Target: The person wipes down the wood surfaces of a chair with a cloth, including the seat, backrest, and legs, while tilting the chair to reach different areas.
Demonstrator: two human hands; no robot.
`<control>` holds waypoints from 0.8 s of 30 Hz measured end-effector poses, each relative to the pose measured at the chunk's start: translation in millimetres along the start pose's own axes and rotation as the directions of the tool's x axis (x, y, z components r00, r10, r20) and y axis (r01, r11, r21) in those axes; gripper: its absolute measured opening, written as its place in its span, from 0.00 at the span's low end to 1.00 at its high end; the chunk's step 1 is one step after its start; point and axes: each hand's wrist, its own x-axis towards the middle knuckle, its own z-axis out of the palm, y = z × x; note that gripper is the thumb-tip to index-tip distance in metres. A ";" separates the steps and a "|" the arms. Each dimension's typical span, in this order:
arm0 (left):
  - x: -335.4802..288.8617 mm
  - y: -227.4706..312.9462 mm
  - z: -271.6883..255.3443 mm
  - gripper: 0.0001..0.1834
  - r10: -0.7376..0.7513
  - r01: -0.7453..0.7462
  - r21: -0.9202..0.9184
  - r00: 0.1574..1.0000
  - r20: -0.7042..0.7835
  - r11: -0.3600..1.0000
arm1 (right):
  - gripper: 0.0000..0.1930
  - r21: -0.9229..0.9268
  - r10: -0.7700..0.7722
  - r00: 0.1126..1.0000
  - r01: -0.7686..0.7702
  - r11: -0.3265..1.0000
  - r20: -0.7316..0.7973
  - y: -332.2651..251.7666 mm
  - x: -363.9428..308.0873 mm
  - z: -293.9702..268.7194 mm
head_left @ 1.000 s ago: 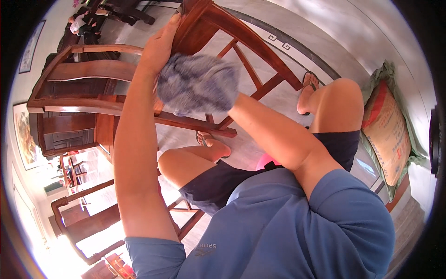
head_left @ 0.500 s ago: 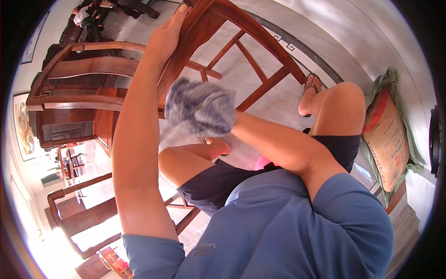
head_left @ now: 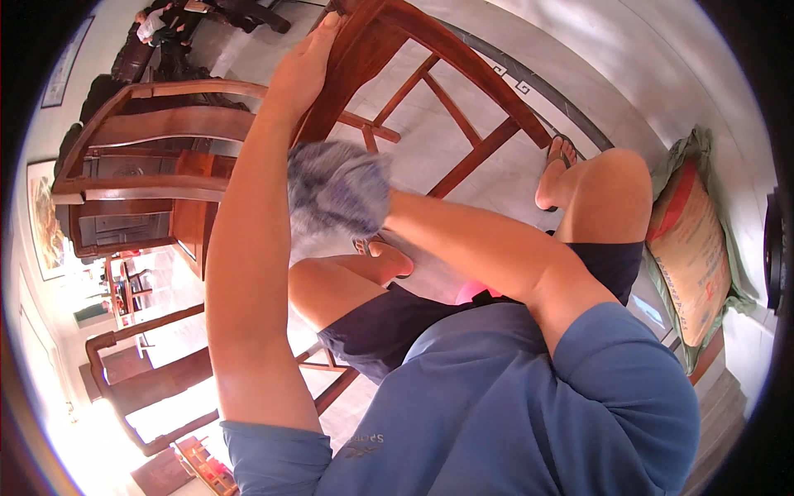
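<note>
A red-brown wooden chair [head_left: 488,145] is tipped in front of me, its legs and stretchers pointing out to the right. My left hand [head_left: 308,68] grips its upper edge, with the thumb showing along the wood and the other fingers hidden behind it. A grey-blue cloth [head_left: 339,186], blurred by motion, is bunched over my right hand, whose fingers it covers. The cloth is beside the chair's lower part, next to my left forearm; whether it touches the wood I cannot tell.
More wooden chairs stand on the left, one with a curved back [head_left: 169,124], another frame [head_left: 157,380] lower down. A filled woven sack [head_left: 691,248] leans by the right wall. Between my sandalled feet lies tiled floor [head_left: 463,211]. Another person [head_left: 153,26] is far off at upper left.
My right hand has moved the cloth a little to the left, closer to my left forearm. My left hand keeps its hold on the chair; the whole view has shifted slightly.
</note>
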 end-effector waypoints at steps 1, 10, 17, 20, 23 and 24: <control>-6.1 -0.5 -5.1 0.42 -0.004 0.004 0.009 1.000 -0.010 1.000 | 0.12 -0.529 -0.109 0.994 0.080 0.845 -0.024 -29.0 -2.7 8.7; -0.1 -13.0 -15.5 0.40 0.083 -0.082 0.145 0.997 -0.001 0.986 | 0.15 -0.858 -0.387 0.922 0.212 0.467 0.018 -102.3 -15.9 -2.6; 0.0 -7.3 -9.4 0.45 -0.022 0.030 0.118 0.998 -0.067 0.993 | 0.08 -0.987 -0.331 0.930 0.162 -0.015 0.157 -48.0 -15.6 6.1; -6.8 -2.4 -5.9 0.45 -0.010 0.011 0.030 0.999 -0.046 0.999 | 0.17 -0.509 -0.180 0.960 0.048 0.859 -0.213 -83.6 -22.2 -1.2; -6.6 -1.4 -9.8 0.45 -0.030 0.032 0.064 0.999 -0.033 0.997 | 0.17 -0.636 -0.306 0.932 0.120 0.763 -0.192 -121.0 -15.0 -9.4; -3.5 -2.2 -8.8 0.45 -0.028 0.030 0.063 0.999 -0.032 0.998 | 0.16 -0.683 -0.339 0.922 0.126 0.719 -0.187 -126.5 -14.9 -14.0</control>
